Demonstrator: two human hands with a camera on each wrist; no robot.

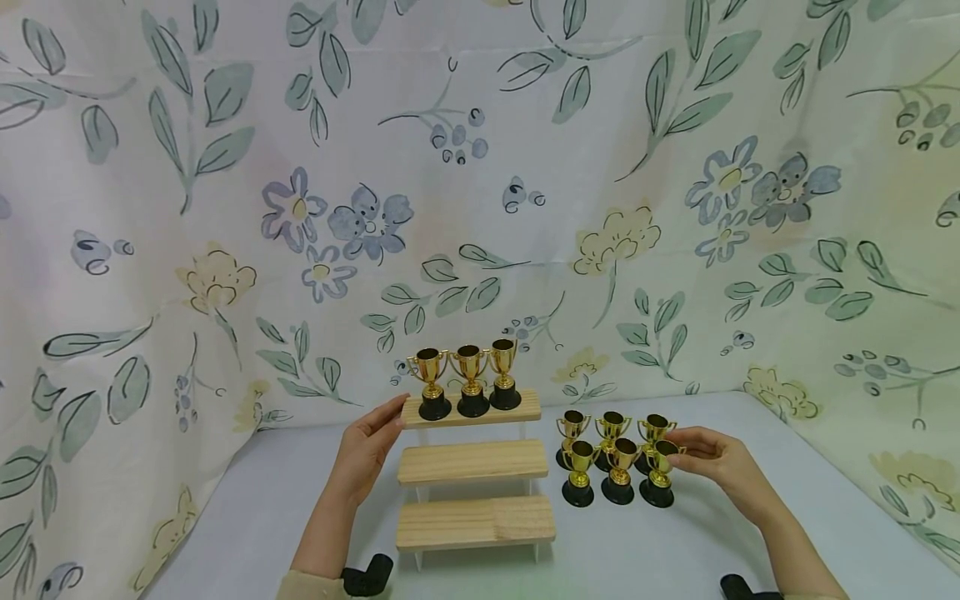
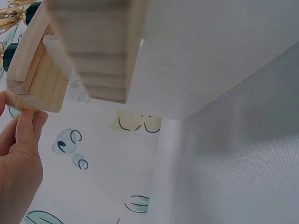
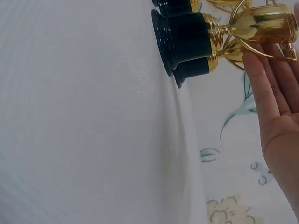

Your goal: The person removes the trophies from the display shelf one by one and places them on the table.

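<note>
At its left end, my left hand (image 1: 365, 450) pinches the top board (image 1: 468, 421) of a three-tier wooden display stand (image 1: 472, 462). The left wrist view shows my fingertips (image 2: 28, 121) against the end of a board (image 2: 46, 84). Three small gold trophy cups with black bases, the middle one (image 1: 471, 379) among them, stand on that top board. My right hand (image 1: 716, 458) is at the front right trophy (image 1: 660, 475), fingers fairly straight behind its cup and thumb beside it. The right wrist view shows this trophy (image 3: 261, 25) upright in its row, its handle overlapping my fingers (image 3: 264, 93).
Several more trophies, such as the front middle one (image 1: 619, 471), stand in two rows right of the stand on a white tabletop (image 1: 637, 554). The middle board (image 1: 472, 462) and lower board (image 1: 450, 525) are bare wood. A floral cloth (image 1: 480, 208) hangs behind.
</note>
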